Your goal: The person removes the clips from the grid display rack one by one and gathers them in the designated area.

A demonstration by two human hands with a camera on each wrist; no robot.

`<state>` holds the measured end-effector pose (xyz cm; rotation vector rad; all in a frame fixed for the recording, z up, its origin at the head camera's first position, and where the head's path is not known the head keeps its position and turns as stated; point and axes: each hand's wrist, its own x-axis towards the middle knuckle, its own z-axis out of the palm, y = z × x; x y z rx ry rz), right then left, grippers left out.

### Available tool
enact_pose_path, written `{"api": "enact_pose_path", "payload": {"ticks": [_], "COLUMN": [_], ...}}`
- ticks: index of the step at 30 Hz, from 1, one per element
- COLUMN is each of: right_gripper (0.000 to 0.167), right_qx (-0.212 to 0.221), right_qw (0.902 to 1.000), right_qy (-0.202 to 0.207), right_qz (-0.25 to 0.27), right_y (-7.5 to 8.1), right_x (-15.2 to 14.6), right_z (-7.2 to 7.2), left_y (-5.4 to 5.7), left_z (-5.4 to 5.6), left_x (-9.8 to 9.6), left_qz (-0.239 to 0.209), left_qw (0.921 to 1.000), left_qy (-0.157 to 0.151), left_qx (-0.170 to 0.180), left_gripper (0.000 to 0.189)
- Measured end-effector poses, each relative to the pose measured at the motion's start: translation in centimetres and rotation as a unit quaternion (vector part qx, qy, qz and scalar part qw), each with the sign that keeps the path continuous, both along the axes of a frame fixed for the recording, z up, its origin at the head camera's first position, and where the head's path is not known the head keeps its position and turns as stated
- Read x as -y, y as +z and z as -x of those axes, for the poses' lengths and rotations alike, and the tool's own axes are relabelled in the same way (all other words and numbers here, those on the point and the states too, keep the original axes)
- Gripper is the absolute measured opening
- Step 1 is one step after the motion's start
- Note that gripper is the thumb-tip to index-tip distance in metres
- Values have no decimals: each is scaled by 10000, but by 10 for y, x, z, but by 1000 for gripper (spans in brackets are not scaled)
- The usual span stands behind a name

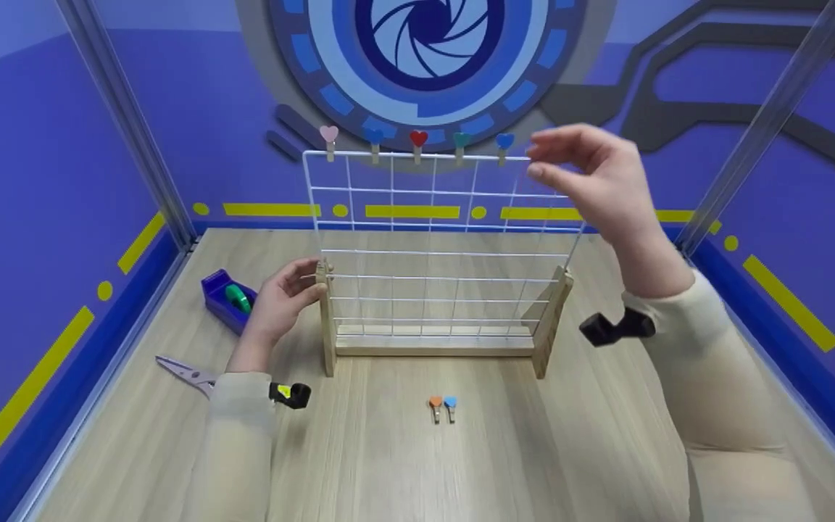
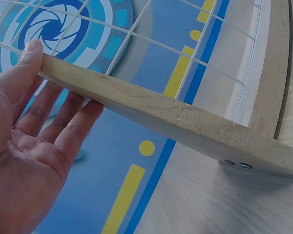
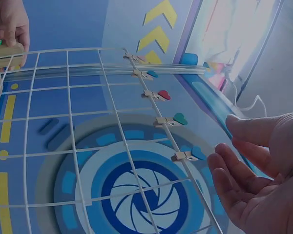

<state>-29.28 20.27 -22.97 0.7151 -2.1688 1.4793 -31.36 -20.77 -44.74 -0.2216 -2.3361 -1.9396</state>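
A white wire grid rack (image 1: 433, 254) stands upright in wooden side posts on the table. My left hand (image 1: 280, 304) grips the top end of its left wooden post (image 2: 136, 100), thumb on one side and fingers on the other. Several small clothespins with hearts are clipped along the top wire: pink (image 1: 328, 138), blue (image 1: 374, 139), red (image 1: 418, 143), green (image 1: 461, 143) and, furthest right, another blue one (image 3: 188, 155). My right hand (image 1: 595, 174) is raised at the top wire, just right of that last clothespin. Thumb and fingers stand apart with nothing between them.
An orange clothespin (image 1: 436, 407) and a blue clothespin (image 1: 451, 407) lie on the table (image 1: 490, 464) in front of the rack. To the left are a purple tape dispenser (image 1: 222, 293) with green tape and scissors (image 1: 189, 373), partly hidden by the left sleeve. Blue walls surround the table.
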Motion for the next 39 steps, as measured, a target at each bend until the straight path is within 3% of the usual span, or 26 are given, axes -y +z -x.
{"api": "enact_pose_path", "payload": {"ticks": [6, 14, 25, 39], "right_gripper": [31, 34, 36, 26], "right_qx": [-154, 475, 1115, 899], "right_qw": [9987, 9897, 9786, 9821], "right_qy": [28, 160, -202, -460], "right_qz": [-490, -1342, -1720, -1587], "right_y": [19, 27, 28, 24], "right_x": [0, 6, 9, 13], "right_z": [25, 48, 49, 49], "left_y": [0, 0, 0, 0], "left_z": [0, 1, -1, -1], "left_x": [0, -1, 0, 0], "left_qz": [-7, -65, 32, -53], "left_qw": [10000, 9999, 10000, 10000], "left_qy": [-5, -3, 25, 2], "left_qx": [-30, -104, 12, 1], "left_gripper": [48, 47, 48, 48]}}
